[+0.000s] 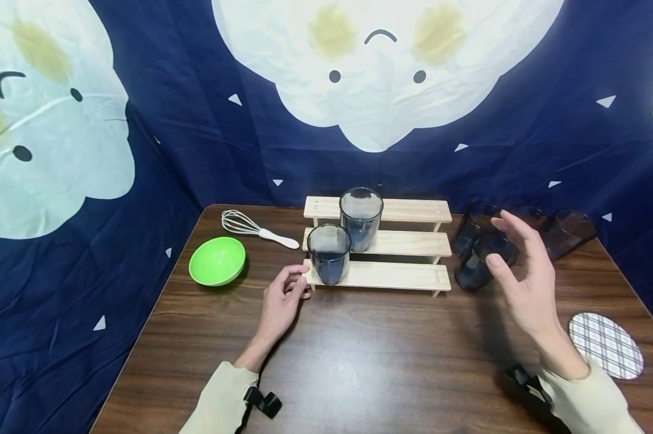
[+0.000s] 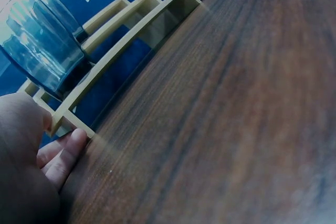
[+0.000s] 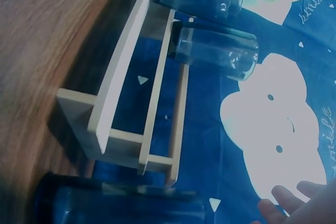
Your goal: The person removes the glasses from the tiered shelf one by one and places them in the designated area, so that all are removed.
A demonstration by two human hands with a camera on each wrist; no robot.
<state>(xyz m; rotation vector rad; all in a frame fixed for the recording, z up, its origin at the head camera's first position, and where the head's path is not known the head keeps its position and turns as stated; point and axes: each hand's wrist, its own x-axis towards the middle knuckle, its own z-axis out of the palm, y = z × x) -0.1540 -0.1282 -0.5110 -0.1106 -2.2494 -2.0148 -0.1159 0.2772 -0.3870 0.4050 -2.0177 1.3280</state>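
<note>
A three-step wooden rack (image 1: 394, 275) stands at the back of the table. My left hand (image 1: 281, 299) pinches the left end of its lowest step, thumb above and fingers by the leg in the left wrist view. One dark clear glass (image 1: 328, 259) stands upright near that end of the lowest step. Another glass (image 1: 361, 223) is upright on the middle step. My right hand (image 1: 532, 289) holds nothing, thumb and fingers spread apart, and appears raised beside a dark glass (image 1: 471, 268) right of the rack; it partly hides the glasses there.
More dark glasses (image 1: 570, 232) stand at the back right. A plaid round mat (image 1: 605, 345) lies on the right. To the left are a green bowl (image 1: 217, 261) and a white whisk (image 1: 261, 230). A blue patterned cloth (image 1: 283, 144) hangs behind the table.
</note>
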